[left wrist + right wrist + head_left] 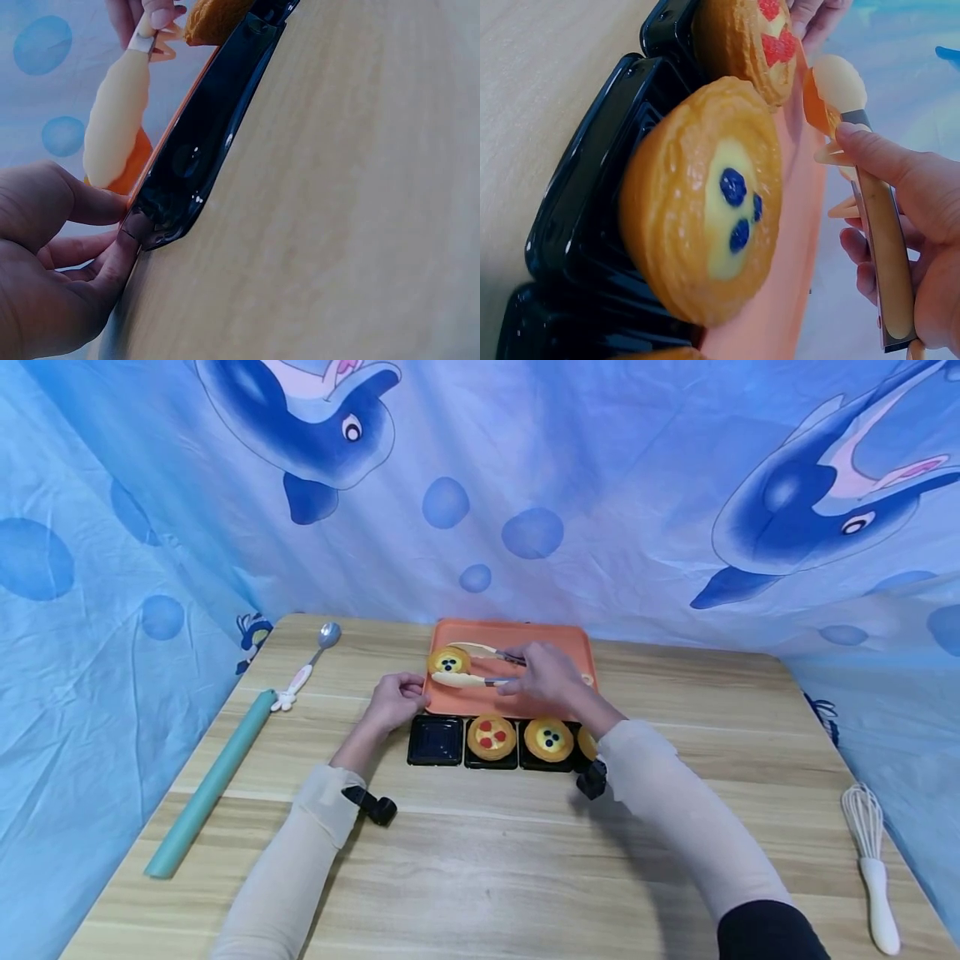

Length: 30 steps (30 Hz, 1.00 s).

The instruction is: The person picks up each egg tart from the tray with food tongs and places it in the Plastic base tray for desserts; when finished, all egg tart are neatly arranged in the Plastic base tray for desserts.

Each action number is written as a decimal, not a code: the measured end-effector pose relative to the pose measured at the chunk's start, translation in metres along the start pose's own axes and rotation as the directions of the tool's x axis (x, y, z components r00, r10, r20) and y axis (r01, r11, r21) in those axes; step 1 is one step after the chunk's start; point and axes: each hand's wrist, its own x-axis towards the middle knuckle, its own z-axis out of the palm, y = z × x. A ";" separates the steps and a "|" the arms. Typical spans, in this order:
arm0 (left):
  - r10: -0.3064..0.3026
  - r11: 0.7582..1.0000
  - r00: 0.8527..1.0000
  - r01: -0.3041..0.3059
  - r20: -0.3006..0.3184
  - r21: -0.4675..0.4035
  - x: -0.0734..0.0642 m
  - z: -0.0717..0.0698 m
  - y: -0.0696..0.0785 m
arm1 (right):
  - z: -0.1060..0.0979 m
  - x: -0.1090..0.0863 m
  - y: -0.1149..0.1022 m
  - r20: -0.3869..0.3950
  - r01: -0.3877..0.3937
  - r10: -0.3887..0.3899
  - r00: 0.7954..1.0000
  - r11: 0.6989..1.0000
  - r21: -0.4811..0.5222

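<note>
My right hand grips a pair of tongs with cream, paddle-shaped tips. The tips stand parted on either side of a blueberry-topped tart at the left end of the orange tray; whether they touch it, I cannot tell. With thumb and fingers, my left hand pinches the tray's near left corner, right beside a vacant black box. Along the tray's near side, more black boxes hold a strawberry-topped tart, another blueberry tart and a tart partly hidden by the right wrist.
On the left lie a teal rolled cylinder and a spoon with a rabbit-shaped handle. A white whisk lies at the table's right edge. Behind the wooden table hangs a blue dolphin-print cloth.
</note>
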 end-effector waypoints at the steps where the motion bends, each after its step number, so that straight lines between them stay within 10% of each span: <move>1: 0.002 1.000 1.000 -0.002 -0.002 0.001 0.000 0.000 0.000 | -0.001 -0.002 0.000 0.002 0.006 -0.006 1.000 1.000 -0.005; 16: 0.023 1.000 0.999 -0.023 -0.022 0.011 -0.001 0.001 -0.001 | -0.014 -0.048 -0.006 -0.051 0.214 -0.217 0.975 0.976 -0.047; 30: 0.025 1.000 0.999 -0.025 -0.025 0.010 -0.001 0.000 0.000 | -0.004 -0.072 -0.021 -0.007 0.258 -0.259 0.966 0.965 -0.039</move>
